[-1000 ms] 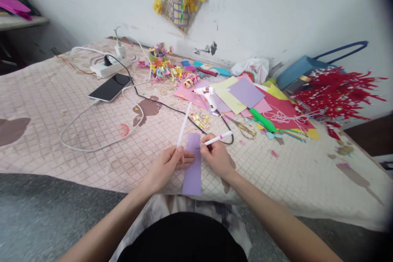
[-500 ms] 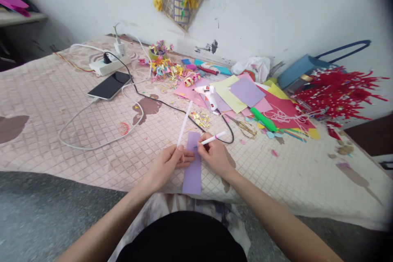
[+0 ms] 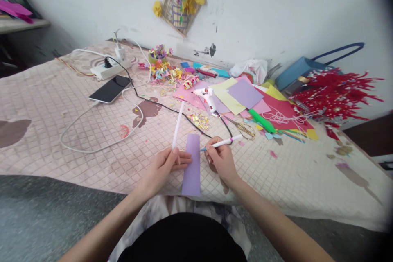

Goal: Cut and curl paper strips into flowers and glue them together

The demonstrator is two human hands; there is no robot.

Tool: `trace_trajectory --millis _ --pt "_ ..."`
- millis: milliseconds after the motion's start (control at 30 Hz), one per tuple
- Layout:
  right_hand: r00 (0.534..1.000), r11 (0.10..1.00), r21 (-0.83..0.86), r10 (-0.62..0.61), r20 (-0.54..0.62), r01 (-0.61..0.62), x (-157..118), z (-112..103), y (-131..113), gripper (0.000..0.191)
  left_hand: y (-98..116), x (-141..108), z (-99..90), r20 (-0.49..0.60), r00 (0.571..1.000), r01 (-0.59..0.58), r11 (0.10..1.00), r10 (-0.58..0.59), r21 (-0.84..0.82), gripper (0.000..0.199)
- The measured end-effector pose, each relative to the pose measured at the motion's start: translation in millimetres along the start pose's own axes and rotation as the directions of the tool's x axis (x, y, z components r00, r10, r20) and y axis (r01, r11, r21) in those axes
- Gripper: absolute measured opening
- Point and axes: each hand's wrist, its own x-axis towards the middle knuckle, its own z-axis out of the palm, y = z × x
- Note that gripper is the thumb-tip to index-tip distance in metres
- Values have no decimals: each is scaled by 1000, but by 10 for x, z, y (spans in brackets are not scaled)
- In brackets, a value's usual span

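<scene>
A strip of purple paper lies lengthwise near the table's front edge. My left hand pinches a narrow white strip, perhaps a ruler, between thumb and forefinger, while its other fingers rest on the paper's left edge. Closed around a white pen with a pink band, my right hand is just right of the paper. The pen's bluish tip points left at the paper's right edge; whether it touches cannot be told.
Beyond the hands lie a white glue gun, gold-handled scissors, a green cutter-like tool and coloured paper sheets. A tablet with its cable and a power strip are at left. Red tinsel-like stems stand at right.
My right hand has moved right with the pen, off the purple paper's middle to its right side. My left hand and the white strip have shifted slightly left.
</scene>
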Motion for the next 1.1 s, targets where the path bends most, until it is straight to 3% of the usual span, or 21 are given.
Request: trace_trajectory --millis 267,433,1100 --pt "993 967 -228 -110 31 114 -101 11 -106 13 -30 -172 -56 63 992 111 993 -113 43 37" --pt "984 937 -302 -163 71 177 -50 41 -125 11 -43 -164 -51 58 991 116 993 -118 33 36" --pt "954 884 -374 -211 214 279 -50 86 -98 8 -35 -151 -57 62 990 124 992 -127 36 36"
